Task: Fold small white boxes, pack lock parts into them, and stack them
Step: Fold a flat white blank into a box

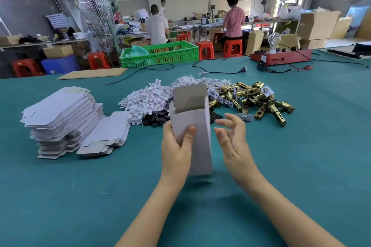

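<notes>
Teal felt covers the table [60,196], above which the left hand [176,146] clamps an upright white box [197,138], thumb across its front, top flap raised. The right hand [232,138] hangs just beside it, fingers spread, touching nothing. Left lie stacked flat box blanks [62,118]; beyond, white plastic pieces [146,100] and brass latches [253,96].

The counter [60,196] is covered in plain teal cloth. The erected box [197,132] is white outside and grey-brown inside its open flap. At near left the flat box blanks [62,114] are white. The plastic pieces [146,100] are white, with black ones [158,119] nearer. To the right, latch parts [259,100] are brass-gold with silver plates. Far off sit a green crate [160,53] and red stools [231,47].
</notes>
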A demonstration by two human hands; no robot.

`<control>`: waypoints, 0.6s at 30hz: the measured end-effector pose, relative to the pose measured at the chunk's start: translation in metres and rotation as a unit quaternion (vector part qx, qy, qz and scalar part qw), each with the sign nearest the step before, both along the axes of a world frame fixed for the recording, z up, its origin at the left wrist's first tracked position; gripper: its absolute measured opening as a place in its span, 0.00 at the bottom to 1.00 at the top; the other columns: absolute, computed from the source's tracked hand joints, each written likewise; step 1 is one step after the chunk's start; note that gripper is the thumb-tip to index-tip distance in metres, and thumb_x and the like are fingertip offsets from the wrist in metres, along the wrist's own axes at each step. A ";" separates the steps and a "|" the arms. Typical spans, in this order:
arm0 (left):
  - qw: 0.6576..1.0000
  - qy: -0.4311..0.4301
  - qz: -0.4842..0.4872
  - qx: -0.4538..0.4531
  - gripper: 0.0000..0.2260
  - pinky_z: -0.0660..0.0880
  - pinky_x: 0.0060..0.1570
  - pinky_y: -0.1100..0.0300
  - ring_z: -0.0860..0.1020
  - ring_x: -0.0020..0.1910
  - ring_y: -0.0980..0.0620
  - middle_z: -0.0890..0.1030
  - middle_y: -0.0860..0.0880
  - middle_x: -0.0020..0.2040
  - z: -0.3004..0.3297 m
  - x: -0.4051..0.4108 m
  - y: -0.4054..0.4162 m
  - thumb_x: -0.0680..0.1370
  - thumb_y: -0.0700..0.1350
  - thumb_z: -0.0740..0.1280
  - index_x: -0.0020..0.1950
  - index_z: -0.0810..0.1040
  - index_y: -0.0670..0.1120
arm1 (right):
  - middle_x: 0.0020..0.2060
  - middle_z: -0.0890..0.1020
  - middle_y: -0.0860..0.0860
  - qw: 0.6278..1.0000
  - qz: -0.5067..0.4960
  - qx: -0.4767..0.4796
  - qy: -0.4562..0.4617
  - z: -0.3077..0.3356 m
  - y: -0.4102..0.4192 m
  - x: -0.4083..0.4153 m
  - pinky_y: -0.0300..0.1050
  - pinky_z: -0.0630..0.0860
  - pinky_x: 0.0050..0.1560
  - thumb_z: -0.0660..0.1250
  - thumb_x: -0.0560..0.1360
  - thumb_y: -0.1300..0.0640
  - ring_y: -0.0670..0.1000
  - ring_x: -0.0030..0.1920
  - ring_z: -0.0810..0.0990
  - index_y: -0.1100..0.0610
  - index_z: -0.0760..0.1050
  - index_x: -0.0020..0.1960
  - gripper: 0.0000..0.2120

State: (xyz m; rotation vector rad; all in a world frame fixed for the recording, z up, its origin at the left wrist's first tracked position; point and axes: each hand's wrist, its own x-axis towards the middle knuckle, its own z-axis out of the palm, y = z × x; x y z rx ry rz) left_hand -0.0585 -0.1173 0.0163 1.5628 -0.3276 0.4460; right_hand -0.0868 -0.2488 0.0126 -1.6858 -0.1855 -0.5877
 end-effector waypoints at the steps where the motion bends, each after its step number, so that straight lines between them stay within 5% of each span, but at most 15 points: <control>1: 1.000 0.015 -0.016 0.001 0.12 0.75 0.46 0.69 0.80 0.49 0.63 0.81 0.63 0.50 -0.005 -0.001 -0.005 0.76 0.59 0.66 0.55 0.71 0.57 | 0.55 0.76 0.41 1.000 0.021 0.014 0.005 -0.003 0.004 0.001 0.32 0.73 0.51 0.57 0.77 0.41 0.39 0.52 0.77 0.44 0.62 0.63 0.16; 9: 0.998 0.022 -0.062 -0.008 0.12 0.75 0.54 0.60 0.79 0.53 0.57 0.79 0.53 0.55 -0.016 0.003 -0.018 0.80 0.55 0.54 0.60 0.70 0.55 | 0.51 0.78 0.34 0.999 -0.002 0.034 -0.018 -0.011 0.013 0.008 0.29 0.73 0.46 0.53 0.81 0.48 0.38 0.51 0.78 0.44 0.69 0.58 0.10; 13: 0.995 -0.051 -0.062 0.062 0.20 0.74 0.53 0.67 0.77 0.53 0.63 0.77 0.67 0.56 -0.012 0.000 -0.013 0.81 0.51 0.56 0.72 0.60 0.67 | 0.53 0.77 0.34 0.998 -0.020 0.047 -0.021 -0.011 0.008 0.010 0.31 0.72 0.50 0.52 0.83 0.52 0.39 0.53 0.77 0.44 0.68 0.60 0.09; 15: 0.993 -0.064 -0.059 0.075 0.26 0.73 0.46 0.69 0.77 0.45 0.62 0.77 0.64 0.48 -0.010 -0.002 -0.011 0.80 0.50 0.59 0.69 0.56 0.77 | 0.55 0.76 0.35 0.998 -0.016 0.056 -0.030 -0.008 0.006 0.009 0.31 0.72 0.51 0.53 0.82 0.51 0.38 0.54 0.76 0.44 0.65 0.64 0.11; 18: 0.992 -0.077 -0.084 0.062 0.28 0.77 0.48 0.64 0.79 0.47 0.57 0.80 0.60 0.49 -0.008 -0.004 -0.008 0.79 0.49 0.62 0.66 0.58 0.80 | 0.56 0.75 0.36 0.996 -0.005 0.069 -0.049 -0.004 0.007 0.006 0.34 0.74 0.50 0.54 0.79 0.49 0.40 0.52 0.77 0.40 0.62 0.63 0.14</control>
